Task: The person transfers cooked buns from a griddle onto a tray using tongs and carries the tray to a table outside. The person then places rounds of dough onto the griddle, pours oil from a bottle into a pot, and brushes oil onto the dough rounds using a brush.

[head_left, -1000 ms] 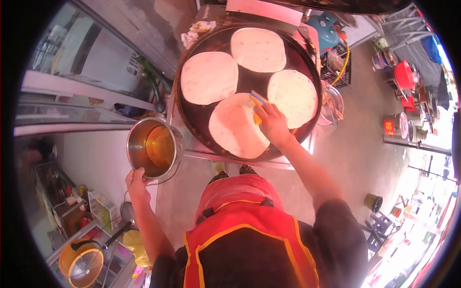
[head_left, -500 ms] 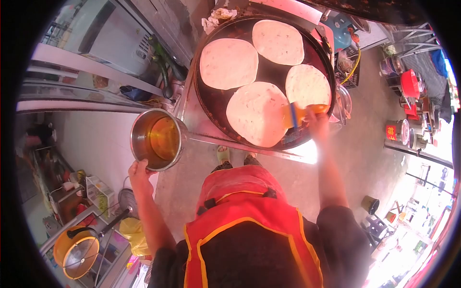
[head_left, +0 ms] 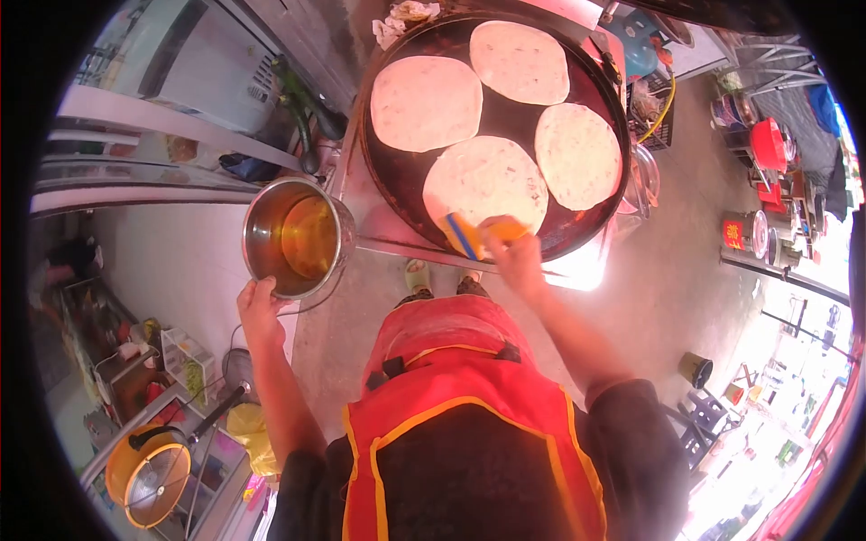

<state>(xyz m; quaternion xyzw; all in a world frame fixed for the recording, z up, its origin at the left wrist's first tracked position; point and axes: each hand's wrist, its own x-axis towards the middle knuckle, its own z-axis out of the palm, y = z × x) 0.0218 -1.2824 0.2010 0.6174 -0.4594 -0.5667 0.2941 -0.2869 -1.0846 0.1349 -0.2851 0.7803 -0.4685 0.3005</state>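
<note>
My left hand (head_left: 259, 305) grips the rim of a steel pot (head_left: 262, 225) with yellow oil (head_left: 308, 238) in it, held off to the left of the griddle. In my right hand (head_left: 512, 255) is a brush (head_left: 478, 238) with an orange handle and a blue band. Its head lies over the lower left edge of the nearest flatbread (head_left: 484, 180); whether the bristles press on it is hard to tell. Three more pale flatbreads lie apart on the round dark griddle (head_left: 401, 180): one at the left (head_left: 426, 104), one at the back (head_left: 519, 63), one at the right (head_left: 578, 155).
A metal counter edge (head_left: 406, 255) runs below the griddle. Dark green zucchini (head_left: 302, 117) lie to its left, and crumpled paper (head_left: 406, 20) at its back. At the right are a blue gas cylinder (head_left: 638, 50) and a yellow hose (head_left: 663, 113). An orange fan (head_left: 149, 473) stands lower left.
The brush in my right hand has swept left and toward me, from the right side of the nearest flatbread to its lower left edge. My left hand still holds the pot.
</note>
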